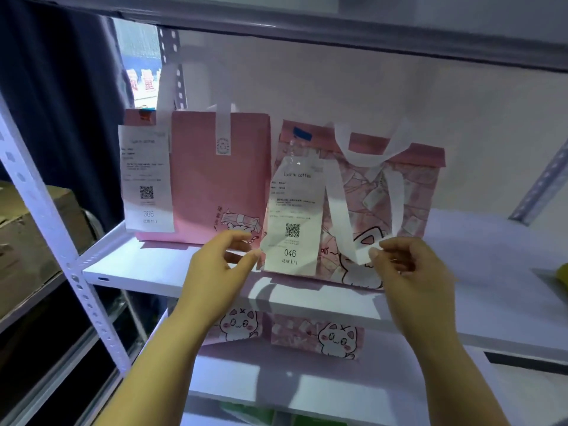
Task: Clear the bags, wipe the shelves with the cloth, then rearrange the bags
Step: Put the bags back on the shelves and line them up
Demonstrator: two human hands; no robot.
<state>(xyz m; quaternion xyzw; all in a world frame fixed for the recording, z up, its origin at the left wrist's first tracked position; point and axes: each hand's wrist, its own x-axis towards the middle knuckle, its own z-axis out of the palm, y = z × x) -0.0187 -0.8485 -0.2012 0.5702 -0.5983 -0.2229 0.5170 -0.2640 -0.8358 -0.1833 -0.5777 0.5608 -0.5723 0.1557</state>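
Two pink bags stand upright on the white middle shelf (147,272). The left bag (215,179) is plain pink with receipt 366 on its front. The right bag (399,204) has a cat print, white handles and receipt 046 (292,216). My left hand (218,265) is at the lower left edge of that receipt, fingers curled close to it. My right hand (405,265) pinches the hanging end of the white handle (362,253). Two more cat-print bags (332,336) stand on the shelf below, partly hidden by the shelf edge. No cloth is in view.
A perforated white upright (52,216) frames the rack on the left, with cardboard boxes (27,235) beyond it. A grey shelf (307,23) spans overhead. Something yellow-green (564,279) shows at the right edge. Green items (246,413) sit at the bottom.
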